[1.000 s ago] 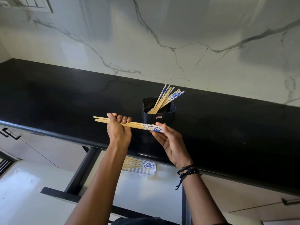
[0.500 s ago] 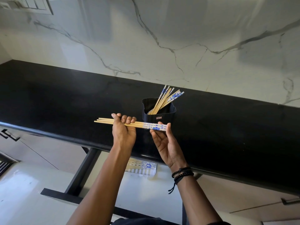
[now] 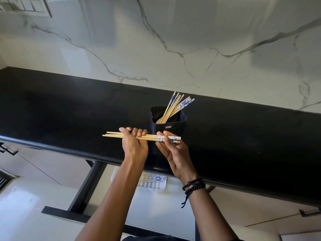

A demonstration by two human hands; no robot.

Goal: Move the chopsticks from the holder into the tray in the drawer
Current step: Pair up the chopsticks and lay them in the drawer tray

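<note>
Left grip [image 3: 134,145] curls round the chopstick bundle [image 3: 152,137]; right grip [image 3: 172,151] pinches its blue ends so none slip. Tray [image 3: 156,186] sits below.

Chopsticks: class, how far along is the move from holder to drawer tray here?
Done: some chopsticks already lie in the white tray in the open drawer. In hand: the left hand and right hand hold a level bundle above the counter. Left: several sticks lean in the black holder.

free: counter [image 3: 69,110] left of holder [image 3: 168,126] | blocked: counter lip overhangs tray [image 3: 156,187]
</note>
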